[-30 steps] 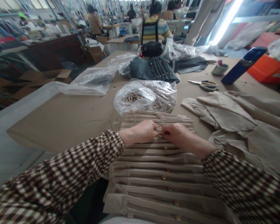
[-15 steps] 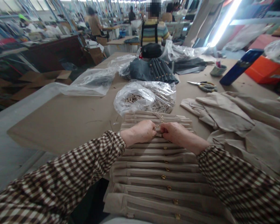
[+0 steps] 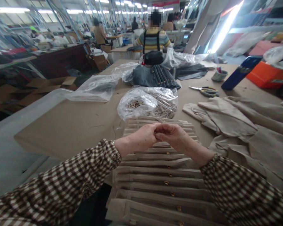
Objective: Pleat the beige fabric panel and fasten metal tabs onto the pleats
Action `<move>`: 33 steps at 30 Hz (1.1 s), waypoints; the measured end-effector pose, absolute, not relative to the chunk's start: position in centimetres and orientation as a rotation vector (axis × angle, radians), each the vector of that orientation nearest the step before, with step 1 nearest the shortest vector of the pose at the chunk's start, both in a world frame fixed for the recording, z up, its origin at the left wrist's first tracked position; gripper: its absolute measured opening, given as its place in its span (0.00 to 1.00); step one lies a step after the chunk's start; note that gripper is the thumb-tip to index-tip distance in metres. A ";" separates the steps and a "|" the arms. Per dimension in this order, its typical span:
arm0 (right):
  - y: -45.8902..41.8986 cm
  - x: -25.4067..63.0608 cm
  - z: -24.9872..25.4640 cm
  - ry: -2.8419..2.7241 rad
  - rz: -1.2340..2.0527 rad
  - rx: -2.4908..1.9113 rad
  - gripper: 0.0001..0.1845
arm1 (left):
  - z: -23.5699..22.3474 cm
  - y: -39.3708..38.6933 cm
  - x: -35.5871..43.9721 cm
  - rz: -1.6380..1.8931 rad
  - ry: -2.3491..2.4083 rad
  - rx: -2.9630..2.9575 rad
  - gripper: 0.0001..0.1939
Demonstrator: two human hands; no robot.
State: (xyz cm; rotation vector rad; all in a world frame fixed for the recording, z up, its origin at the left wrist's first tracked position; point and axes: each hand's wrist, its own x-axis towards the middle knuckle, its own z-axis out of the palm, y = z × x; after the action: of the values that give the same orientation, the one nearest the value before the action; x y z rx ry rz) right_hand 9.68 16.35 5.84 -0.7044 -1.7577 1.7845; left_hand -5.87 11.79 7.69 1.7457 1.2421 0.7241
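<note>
In the head view, the person's left hand point(image 3: 142, 135) and right hand point(image 3: 175, 135) meet over the far part of a row of beige zippered pieces point(image 3: 155, 171). The fingers of both hands curl inward and the fingertips come together, but they hide whatever lies between them, so I cannot tell whether the hands hold anything. Checked sleeves point(image 3: 68, 175) gathered at the wrists cover both forearms.

The beige zippered pieces overlap in a long stack running from the near edge of the view toward the middle of the tabletop point(image 3: 85, 121), with gold-coloured pulls point(image 3: 166, 182) showing roughly down its centre. Just beyond the far end of the stack sits a clear plastic bag point(image 3: 124, 106) with many small beige bits point(image 3: 135, 104) in it.

Farther back lies a dark fabric bundle point(image 3: 142, 75) with its own row of folded strips. Right of the stack is a heap of loose beige cloth point(image 3: 233, 116); beyond it lie snips point(image 3: 209, 91), and near them stand a small cup point(image 3: 219, 75) and a tilted blue object point(image 3: 240, 73). Past the tabletop, a person in a striped top point(image 3: 152, 40) faces away.
</note>
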 end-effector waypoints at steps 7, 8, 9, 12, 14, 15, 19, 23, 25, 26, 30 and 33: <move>16.6 11.2 6.4 -1.733 1.773 -0.874 0.15 | 9.3 11.1 -4.4 0.613 1.216 1.385 0.12; 16.7 11.5 6.4 -1.763 1.749 -0.891 0.15 | 9.4 11.1 -4.4 0.598 1.224 1.363 0.11; 16.8 11.9 6.5 -1.791 1.721 -0.909 0.15 | 9.4 11.1 -4.4 0.583 1.238 1.357 0.11; 17.0 13.0 6.7 -1.822 1.634 -0.956 0.12 | 8.9 11.1 -4.7 0.540 1.329 1.367 0.11; 16.9 13.6 6.8 -1.812 1.637 -0.974 0.12 | 8.5 11.2 -4.8 0.531 1.397 1.343 0.12; 16.8 13.8 6.8 -1.802 1.659 -0.975 0.13 | 8.5 11.1 -4.8 0.533 1.412 1.316 0.13; 16.0 14.4 6.3 -1.718 1.713 -0.907 0.16 | 8.9 11.0 -4.6 0.534 1.343 1.156 0.17; 15.7 14.9 5.7 -1.701 1.631 -0.833 0.14 | 9.3 11.3 -4.4 0.479 1.219 1.013 0.20; 15.7 15.2 5.6 -1.742 1.606 -0.839 0.12 | 9.2 11.6 -4.3 0.454 1.216 0.970 0.20; 15.8 15.4 5.5 -1.763 1.594 -0.847 0.11 | 9.2 11.7 -4.3 0.444 1.230 0.960 0.19; 15.8 15.8 5.6 -1.887 1.512 -0.893 0.08 | 8.7 11.9 -3.8 0.410 1.332 1.098 0.16; 15.6 15.9 5.5 -1.957 1.453 -0.949 0.10 | 8.3 11.8 -3.6 0.391 1.361 1.303 0.15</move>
State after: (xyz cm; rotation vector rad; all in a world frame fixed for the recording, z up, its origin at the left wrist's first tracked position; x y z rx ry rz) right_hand 15.88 15.62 5.50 -0.9487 -1.9572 1.4532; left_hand -3.59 11.83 8.29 1.3035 1.3608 0.3909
